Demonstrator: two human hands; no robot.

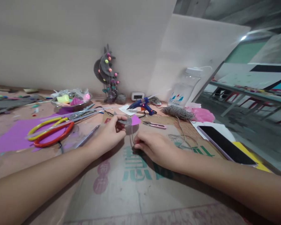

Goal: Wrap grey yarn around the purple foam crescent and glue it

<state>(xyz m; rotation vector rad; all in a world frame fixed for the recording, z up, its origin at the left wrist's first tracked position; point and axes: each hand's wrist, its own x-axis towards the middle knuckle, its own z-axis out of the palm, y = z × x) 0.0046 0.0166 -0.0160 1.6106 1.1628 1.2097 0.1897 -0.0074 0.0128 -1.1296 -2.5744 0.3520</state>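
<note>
Phone [226, 145]: screen up (display dark), over white paper [225, 129] and yellow paper [245, 150] | Bottle [184, 87]: clear, upright, white cap [194, 71] | Clock [137, 96]: white, near wall [61, 47] | Far table [241, 86]: right background, red stools [251, 97] beneath

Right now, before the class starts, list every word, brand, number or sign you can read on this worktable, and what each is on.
"LOOK": on the clear bottle; what stands just before it is unclear.
Large green characters on the cardboard: partly hidden, not safely readable.
Pink circles on the cardboard: characters too blurred.
Small white device: display too small to read.
</note>
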